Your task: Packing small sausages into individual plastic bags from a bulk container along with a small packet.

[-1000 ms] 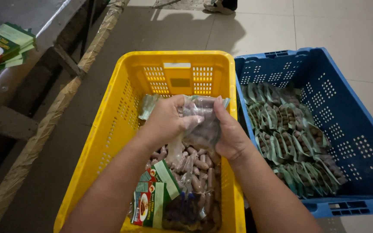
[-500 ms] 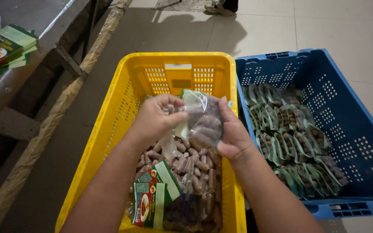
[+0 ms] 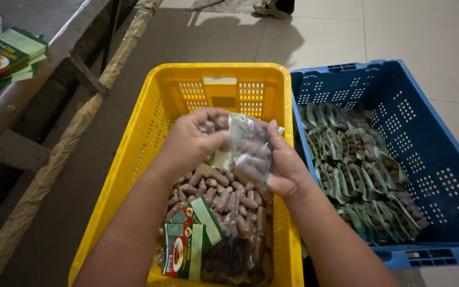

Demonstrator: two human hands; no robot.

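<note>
My one camera, worn on the head, looks steeply down and forward, close over the yellow crate (image 3: 134, 159) and blue crate (image 3: 442, 159) on the floor

I see a pale tiled floor (image 3: 399, 32) under dim light, shadowed toward twelve o'clock, and a grey tabletop (image 3: 43, 21) on wooden framing at ten o'clock.

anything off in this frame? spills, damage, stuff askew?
Nothing spilled or damaged. Both hands, left hand and right hand, hold a clear packet over the yellow crate. Its contents lie loosely heaped, unlike the neat rows in the blue crate.
</note>
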